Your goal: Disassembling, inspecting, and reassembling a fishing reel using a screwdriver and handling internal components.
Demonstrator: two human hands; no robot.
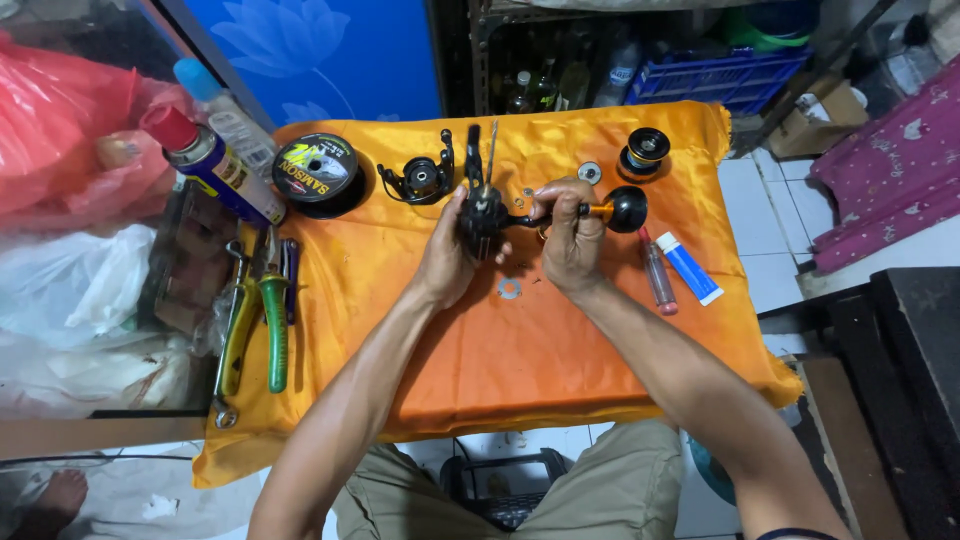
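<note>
Bright, even overhead light, soft short shadows, sharp centre, slight wide-angle bending at edges.

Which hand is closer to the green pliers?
The left hand. It holds the black reel body just right of the green pliers. The right hand is farther right, gripping the reel's handle.

Counted on the orange cloth (480,340):

- One reel body (484,215), centre.
- One spool of line (316,170), at 10 o'clock.
- One rotor part (420,180), at 11 o'clock.
- One reel spool (643,150), at 1 o'clock.
- Two washers: one (509,289) at centre, one (590,172) at 12 o'clock.
- Two tubes (688,268) (657,272), at 3 o'clock.
- One spray can (212,166), at 10 o'clock.
- Two pliers, yellow (238,325) and green (273,320), at 9 o'clock.
</note>
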